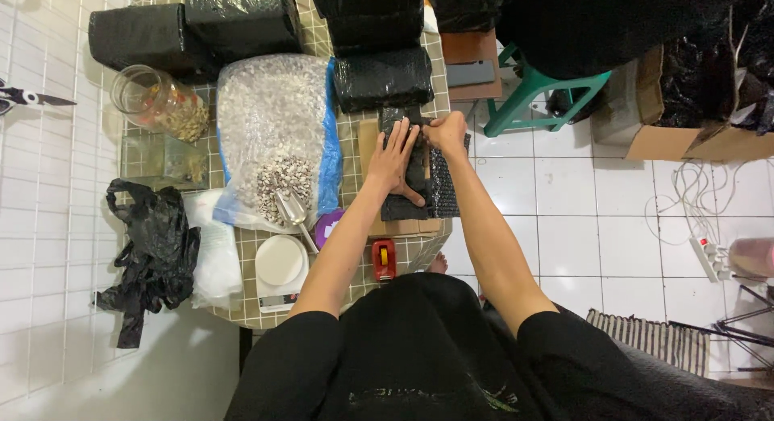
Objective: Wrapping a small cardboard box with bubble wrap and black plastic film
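A parcel wrapped in black bubble wrap (435, 183) lies on a brown cardboard piece (403, 226) on the tiled table. My left hand (397, 159) presses flat on top of the parcel, fingers spread. My right hand (446, 132) grips the far top edge of the black wrap, fingers closed on it. Both arms reach forward from my black shirt.
A big clear bag of pale seeds (278, 135) with a metal scoop (294, 213) lies left of the parcel. A red tape dispenser (384, 260), a white scale (279, 264), a glass jar (161, 103), black wrapped parcels (383, 76), a green stool (548, 95) and a cardboard box (693, 139) surround it.
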